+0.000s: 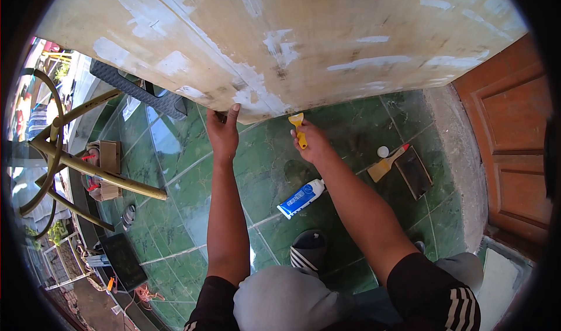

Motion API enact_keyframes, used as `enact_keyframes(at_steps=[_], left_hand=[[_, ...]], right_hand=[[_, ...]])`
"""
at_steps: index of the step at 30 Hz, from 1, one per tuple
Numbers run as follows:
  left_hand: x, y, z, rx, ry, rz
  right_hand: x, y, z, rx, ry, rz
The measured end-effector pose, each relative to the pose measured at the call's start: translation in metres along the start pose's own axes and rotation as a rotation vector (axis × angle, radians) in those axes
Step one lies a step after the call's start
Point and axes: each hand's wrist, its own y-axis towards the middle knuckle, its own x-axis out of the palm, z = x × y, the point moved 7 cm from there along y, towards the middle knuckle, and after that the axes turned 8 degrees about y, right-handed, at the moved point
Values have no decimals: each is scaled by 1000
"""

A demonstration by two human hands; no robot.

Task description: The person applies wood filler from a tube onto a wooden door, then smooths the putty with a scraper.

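pale panel (pixel 327 35), patched white, is right ahead of me; my left fingers (pixel 215 121) hold its near edge, while my right fingers (pixel 310 133) grasp a yellow scraper (pixel 301 138) beside that edge.

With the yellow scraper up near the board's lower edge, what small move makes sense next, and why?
Perhaps the right hand should lay the yellow scraper against the white smear near the board's lower edge: its blade already points toward the board, and the left hand grips that edge.
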Motion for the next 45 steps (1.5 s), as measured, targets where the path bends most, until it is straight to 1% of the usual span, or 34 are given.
enact_keyframes(at_steps=[4,7,20,28,31,34,37,40,42,43,45], left_hand=[[0,-1,4,-5,-9,2],[1,-1,5,-5,-9,-5],[0,-1,1,1,0,9],[0,-1,5,6,-11,6],[1,-1,5,2,-10,4],[3,0,3,-3,-1,13],[1,2,-1,-16,31,3],[2,0,2,-25,27,-12],[4,6,3,-17,16,-20],[3,6,0,-25,20,-21],[-1,0,-5,-40,23,-21]], right_hand=[[6,8,0,-6,23,0],[7,11,-1,2,35,38],[8,12,-1,-3,85,-2],[30,-15,-16,-10,104,-5],[46,-37,-27,-8,111,-74],[62,-58,-35,-38,87,-213],[65,-97,-44,-163,10,-266],[8,-57,-20,-54,18,-70],[-16,-29,-5,-8,19,-58],[-23,-24,3,25,17,-46],[-25,-11,6,23,45,-50]])
